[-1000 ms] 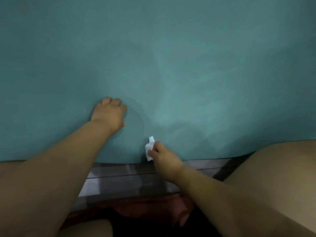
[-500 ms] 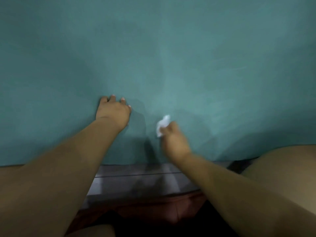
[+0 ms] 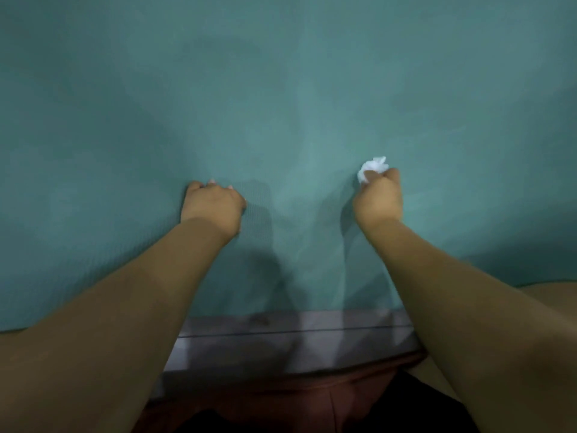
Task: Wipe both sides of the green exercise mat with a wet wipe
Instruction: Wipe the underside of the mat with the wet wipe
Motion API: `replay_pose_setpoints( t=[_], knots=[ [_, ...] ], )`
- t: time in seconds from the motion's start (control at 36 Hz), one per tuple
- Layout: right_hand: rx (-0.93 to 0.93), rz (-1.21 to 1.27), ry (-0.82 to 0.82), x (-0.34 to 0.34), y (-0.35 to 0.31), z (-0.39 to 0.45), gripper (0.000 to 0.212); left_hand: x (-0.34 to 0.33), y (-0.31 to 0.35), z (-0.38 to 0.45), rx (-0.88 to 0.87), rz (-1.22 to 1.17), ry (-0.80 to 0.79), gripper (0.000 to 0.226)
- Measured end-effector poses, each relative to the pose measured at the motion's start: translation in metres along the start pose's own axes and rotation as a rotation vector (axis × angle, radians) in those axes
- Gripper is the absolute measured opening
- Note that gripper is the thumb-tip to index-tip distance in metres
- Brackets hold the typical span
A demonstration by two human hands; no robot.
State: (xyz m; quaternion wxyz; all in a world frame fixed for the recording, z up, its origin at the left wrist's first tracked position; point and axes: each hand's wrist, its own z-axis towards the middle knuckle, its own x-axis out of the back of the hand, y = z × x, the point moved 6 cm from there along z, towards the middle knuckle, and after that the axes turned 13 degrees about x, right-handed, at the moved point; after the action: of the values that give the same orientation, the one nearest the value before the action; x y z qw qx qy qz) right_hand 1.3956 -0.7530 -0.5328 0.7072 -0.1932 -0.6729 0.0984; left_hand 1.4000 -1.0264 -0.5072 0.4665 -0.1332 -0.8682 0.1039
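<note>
The green exercise mat [image 3: 281, 89] lies flat and fills most of the view, with faint damp streaks near its middle. My left hand [image 3: 212, 207] rests palm down on the mat, fingertips touching the surface, holding nothing. To its right, my right hand [image 3: 379, 198] grips a crumpled white wet wipe [image 3: 373, 168] between thumb and curled fingers. The wipe sticks out past the knuckles and sits against the mat. Both forearms reach forward over the mat's near edge.
A strip of grey tiled floor [image 3: 296, 342] shows below the mat's near edge. My knee [image 3: 549, 295] comes in at the lower right beside the mat, and dark red clothing [image 3: 281, 407] fills the bottom middle.
My right hand has carried the wipe from the mat's near edge forward and to the right across the surface. My left hand has stayed planted in about the same spot.
</note>
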Motion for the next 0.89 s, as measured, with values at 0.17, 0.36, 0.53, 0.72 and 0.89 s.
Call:
replay_pose_setpoints(
  t=[0.17, 0.36, 0.53, 0.72, 0.89],
  knots=[
    [0.703, 0.239, -0.407, -0.043, -0.125, -0.084, 0.020, 0.015, -0.013, 0.016, 0.052, -0.241, -0.007, 0.041],
    [0.564, 0.202, -0.462, -0.017, -0.097, -0.024, 0.031, 0.022, -0.024, 0.032, 0.071, -0.337, -0.012, 0.057],
    [-0.203, 0.297, 0.125, 0.020, 0.013, 0.070, 0.019, 0.025, -0.030, 0.047, 0.110, -0.340, -0.094, 0.111],
    [0.170, 0.312, 0.008, -0.032, -0.062, 0.042, 0.016, 0.029, -0.029, 0.056, 0.092, -0.268, -0.139, 0.117],
    [0.918, 0.130, -0.532, -0.047, -0.118, -0.012, 0.028, 0.034, -0.034, 0.062, 0.059, -0.245, -0.120, 0.109]
  ],
)
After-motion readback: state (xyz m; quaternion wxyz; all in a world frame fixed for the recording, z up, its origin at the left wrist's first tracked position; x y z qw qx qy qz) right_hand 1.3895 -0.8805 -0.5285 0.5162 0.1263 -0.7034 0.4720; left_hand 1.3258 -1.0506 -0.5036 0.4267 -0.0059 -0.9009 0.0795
